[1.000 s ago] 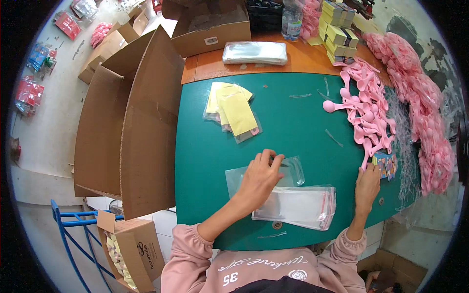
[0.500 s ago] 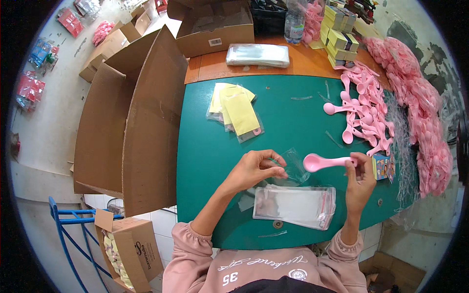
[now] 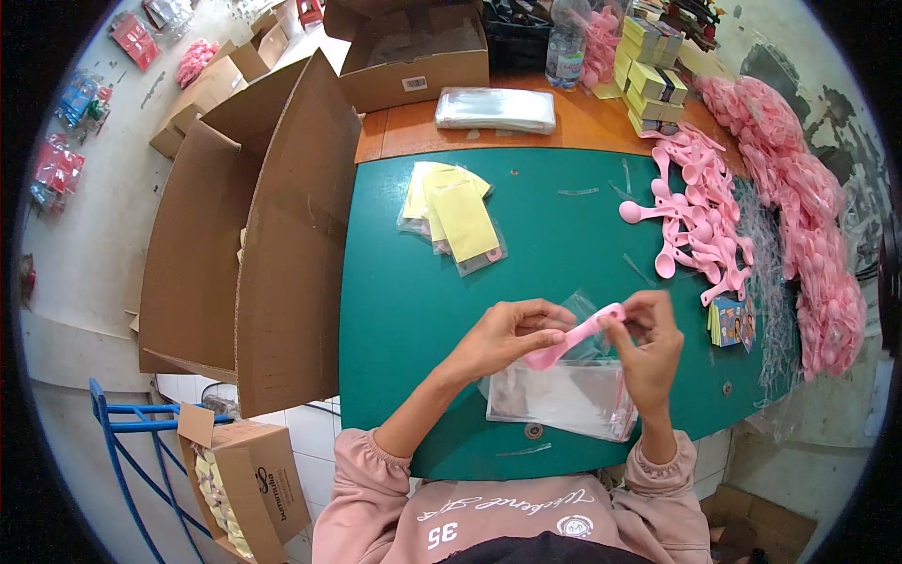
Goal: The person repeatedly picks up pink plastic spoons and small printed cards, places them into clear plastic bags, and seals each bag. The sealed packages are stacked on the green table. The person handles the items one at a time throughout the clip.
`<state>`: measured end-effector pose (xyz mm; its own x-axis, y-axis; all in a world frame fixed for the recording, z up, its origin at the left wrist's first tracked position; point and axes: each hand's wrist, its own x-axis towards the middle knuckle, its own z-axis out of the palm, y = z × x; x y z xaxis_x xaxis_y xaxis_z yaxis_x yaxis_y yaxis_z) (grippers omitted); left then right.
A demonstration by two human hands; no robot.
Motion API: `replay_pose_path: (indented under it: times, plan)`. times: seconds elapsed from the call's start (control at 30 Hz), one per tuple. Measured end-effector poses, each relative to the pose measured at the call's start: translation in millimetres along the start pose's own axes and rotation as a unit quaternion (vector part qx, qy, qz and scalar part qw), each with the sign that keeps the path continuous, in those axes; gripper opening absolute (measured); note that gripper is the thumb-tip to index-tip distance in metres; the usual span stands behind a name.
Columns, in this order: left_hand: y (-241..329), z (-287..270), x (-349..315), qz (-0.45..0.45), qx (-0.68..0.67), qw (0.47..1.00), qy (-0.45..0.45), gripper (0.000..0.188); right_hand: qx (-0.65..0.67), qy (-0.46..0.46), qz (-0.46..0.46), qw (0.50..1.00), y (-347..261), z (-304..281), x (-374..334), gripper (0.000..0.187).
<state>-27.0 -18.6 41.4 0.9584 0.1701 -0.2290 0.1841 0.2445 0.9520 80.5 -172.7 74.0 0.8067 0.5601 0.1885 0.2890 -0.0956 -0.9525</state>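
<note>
A pink spoon (image 3: 581, 333) slants over the green table, its bowl low on the left. My right hand (image 3: 650, 348) pinches the end of its handle. Just left of it, my left hand (image 3: 512, 336) grips a small clear plastic bag (image 3: 583, 305), with thumb and fingers at the spoon's bowl. Whether the bowl is inside the bag I cannot tell. Under both hands lies a stack of flat clear bags (image 3: 554, 399). Farther off are packed bags with yellow cards (image 3: 460, 214). A heap of loose pink spoons (image 3: 700, 216) lies to the right.
Small printed cards (image 3: 731, 322) lie right of my right hand. Bundled pink spoons in plastic (image 3: 808, 216) line the right edge. At the back are a clear bag pack (image 3: 495, 110), a bottle (image 3: 566, 56) and yellow card stacks (image 3: 648, 85). A large cardboard box (image 3: 291, 244) borders the table's left.
My right hand has brought the spoon leftward and tilted it, bowl down, to the left hand and bag. The left hand has shifted slightly right and down.
</note>
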Motion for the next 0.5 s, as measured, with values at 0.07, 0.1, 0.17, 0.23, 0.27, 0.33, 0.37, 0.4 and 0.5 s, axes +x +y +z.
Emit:
replay_pose_path:
  times: [0.07, 0.1, 0.17, 0.23, 0.27, 0.33, 0.37, 0.4, 0.5]
  plan:
    - [1.3, 0.7, -1.0, -0.006, 0.040, 0.999, -0.004, 0.028, 0.001, -0.033, -0.011, 0.999, 2.6, 2.5, 0.3, 0.016]
    - [2.8, -3.3, -0.8, -0.006, 0.040, 0.999, -0.003, 0.028, 0.024, -0.022, -0.001, 0.999, 3.8, 2.4, 1.7, 0.017]
    - [6.6, -15.4, 0.2, -0.037, 0.138, 0.988, -0.064, 0.031, 0.048, -0.010, 0.009, 0.999, 5.7, 0.2, 3.3, 0.017]
    - [9.6, -16.3, 1.3, -0.033, 0.155, 0.985, -0.067, 0.032, 0.074, -0.058, 0.001, 0.996, 7.0, -3.7, 4.1, 0.023]
    - [11.2, -15.6, 0.3, -0.029, 0.172, 0.982, -0.066, 0.034, 0.075, -0.059, 0.001, 0.995, 5.6, -4.4, 5.3, 0.023]
    - [5.3, -9.3, 2.2, -0.016, 0.151, 0.987, -0.044, 0.034, -0.091, -0.201, -0.172, 0.960, 3.3, -5.5, 9.2, 0.048]
    - [3.0, -7.4, 2.9, -0.002, 0.129, 0.991, -0.023, 0.034, -0.100, -0.244, -0.152, 0.952, 2.5, -1.9, 4.1, 0.062]
    - [4.8, -7.0, 2.5, -0.002, 0.129, 0.991, -0.022, 0.034, -0.100, -0.244, -0.152, 0.952, 1.8, -5.3, 5.1, 0.062]
    - [9.9, -11.6, -1.3, -0.016, 0.057, 0.998, -0.023, 0.035, -0.077, -0.174, -0.154, 0.970, 6.1, -41.1, 15.9, 0.052]
